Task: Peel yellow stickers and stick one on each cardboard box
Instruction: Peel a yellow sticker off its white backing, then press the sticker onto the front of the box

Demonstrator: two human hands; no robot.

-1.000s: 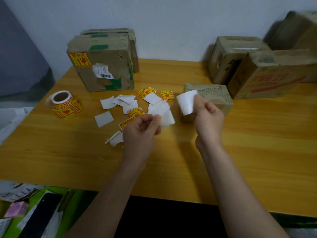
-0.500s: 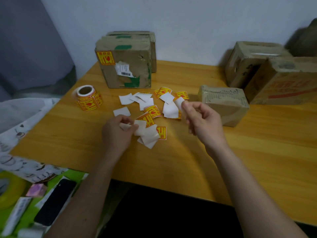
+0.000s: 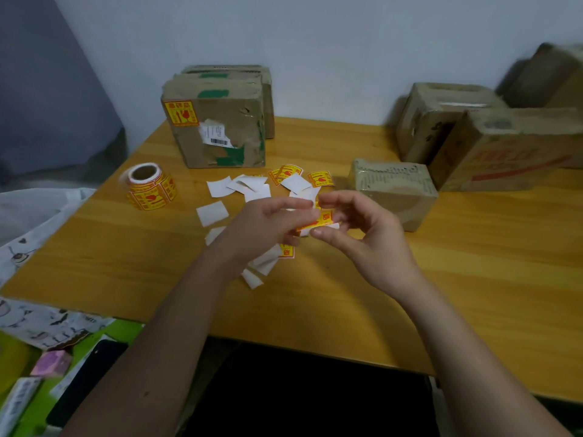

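Observation:
My left hand [image 3: 265,227] and my right hand [image 3: 362,234] meet above the middle of the wooden table [image 3: 473,263]. Between their fingertips they pinch a yellow sticker [image 3: 323,219] on white backing. A small cardboard box [image 3: 394,192] lies just right of my hands. A larger box [image 3: 220,127] at the back left carries a yellow sticker [image 3: 180,112] on its front. Loose yellow stickers [image 3: 320,179] and white backing papers [image 3: 217,187] lie scattered under and behind my hands. A sticker roll [image 3: 150,186] stands at the left.
More cardboard boxes [image 3: 504,146] are stacked at the back right against the wall. Another box [image 3: 268,89] stands behind the stickered one. Off the table's left edge lie patterned cloth [image 3: 38,323], a dark phone [image 3: 85,380] and a pink item [image 3: 52,362].
My left hand lifted from the paper pile and my right hand came in toward it. Both now pinch one yellow sticker together. The white backing my right hand held is gone.

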